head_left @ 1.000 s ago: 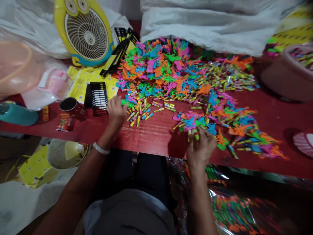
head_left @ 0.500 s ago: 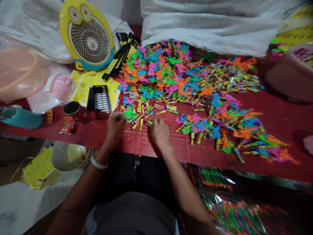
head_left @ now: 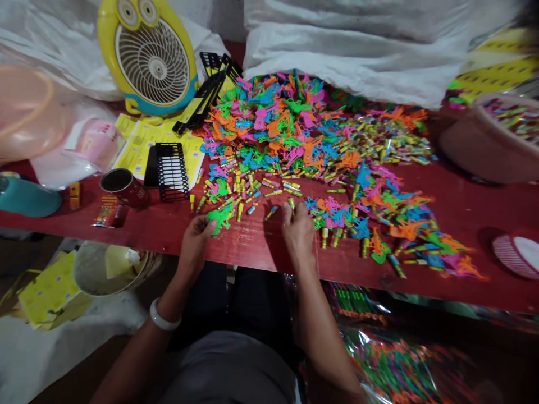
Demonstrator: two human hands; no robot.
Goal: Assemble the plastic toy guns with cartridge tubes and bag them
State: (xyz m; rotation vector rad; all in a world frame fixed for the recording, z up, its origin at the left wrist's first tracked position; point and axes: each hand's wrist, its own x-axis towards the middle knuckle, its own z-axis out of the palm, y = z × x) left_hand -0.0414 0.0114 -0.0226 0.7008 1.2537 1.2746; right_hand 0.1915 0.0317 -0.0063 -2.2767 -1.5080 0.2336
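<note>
My left hand [head_left: 196, 241] is closed on a flat green plastic toy gun [head_left: 220, 217], pinched between thumb and fingers just above the red table. Farther right, my right hand [head_left: 300, 233] pinches a small yellow-green tube [head_left: 292, 203], its end showing past the fingertips. Between the hands and beyond them lie several loose tubes [head_left: 240, 212] with yellow bands. A big heap of pink, blue, orange and green toy guns [head_left: 269, 120] rises behind. To the right of my right hand, toy guns with tubes on them form a long pile [head_left: 404, 207].
A yellow fan [head_left: 154, 64] stands at the back left, with a black plastic rack [head_left: 172, 171] and a dark red can [head_left: 126, 191] in front. A teal bottle [head_left: 27, 196] lies far left. At right are a pink tub [head_left: 484, 143] and a bucket [head_left: 112, 269] below left.
My right hand has moved right, away from the left, and now holds a tube up at its fingertips. My left hand has come slightly nearer with the green toy gun. The view has shifted a little.
</note>
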